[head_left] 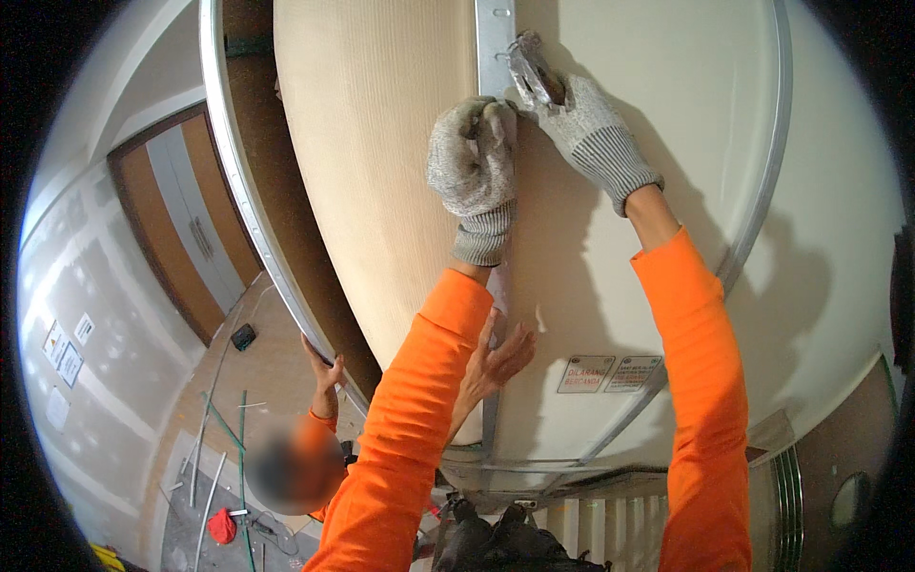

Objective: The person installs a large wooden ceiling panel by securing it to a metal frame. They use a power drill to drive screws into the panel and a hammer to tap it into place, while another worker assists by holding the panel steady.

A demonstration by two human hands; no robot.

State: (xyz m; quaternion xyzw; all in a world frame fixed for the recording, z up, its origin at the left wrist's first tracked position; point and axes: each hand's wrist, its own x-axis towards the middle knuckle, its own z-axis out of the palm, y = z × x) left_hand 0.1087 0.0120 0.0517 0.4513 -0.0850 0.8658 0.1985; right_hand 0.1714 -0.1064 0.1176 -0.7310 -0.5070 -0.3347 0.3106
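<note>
A worn silver metal hand tool [534, 69] is gripped in my gloved right hand [572, 114], close to the upper part of a silver metal channel [494, 43]. Its exact kind is hard to make out. Just below and left of it, my gloved left hand [474, 157] is closed against the channel, fingertips pinched together. Whatever those fingers hold is hidden. Both gloves are grey knit, below orange sleeves. The channel runs down between a wood-grain panel [381, 143] and a smooth cream panel [648, 57].
Below, a co-worker in orange rests one hand [510, 357] by the channel and grips a curved metal edge [257, 219] with the other. Loose rods [212, 486], a red item [221, 526] and a dark block [243, 337] lie on the floor. A double door [186, 210] stands left.
</note>
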